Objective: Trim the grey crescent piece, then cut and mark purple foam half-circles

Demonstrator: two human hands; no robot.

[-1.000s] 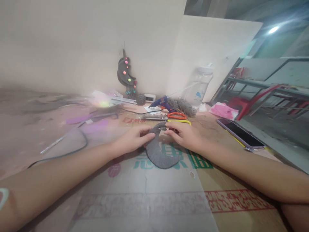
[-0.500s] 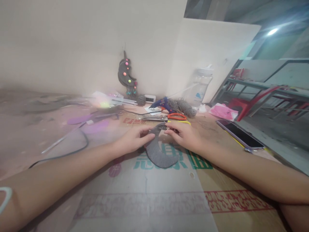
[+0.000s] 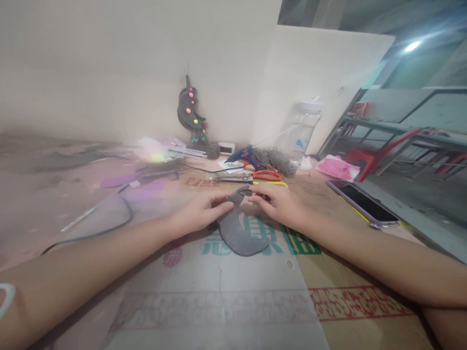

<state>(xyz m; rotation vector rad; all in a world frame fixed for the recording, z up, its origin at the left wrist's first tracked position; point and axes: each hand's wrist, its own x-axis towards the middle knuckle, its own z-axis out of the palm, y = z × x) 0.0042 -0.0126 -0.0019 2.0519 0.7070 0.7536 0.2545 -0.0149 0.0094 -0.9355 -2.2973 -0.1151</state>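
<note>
The left hand (image 3: 199, 209) closes thumb and fingers on the grey crescent (image 3: 241, 238), best kept flat on the cardboard (image 3: 328, 270), while the right hand (image 3: 282, 204) curls at its upper tip, its hold unclear.

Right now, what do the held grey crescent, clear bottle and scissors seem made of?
Crescent: likely yarn wrapping, matte; fine strand lines show. Bottle: probably plastic, glossy; see-through body. Scissors: blades likely steel, grey sheen; orange handle perhaps plastic, smooth.
</note>
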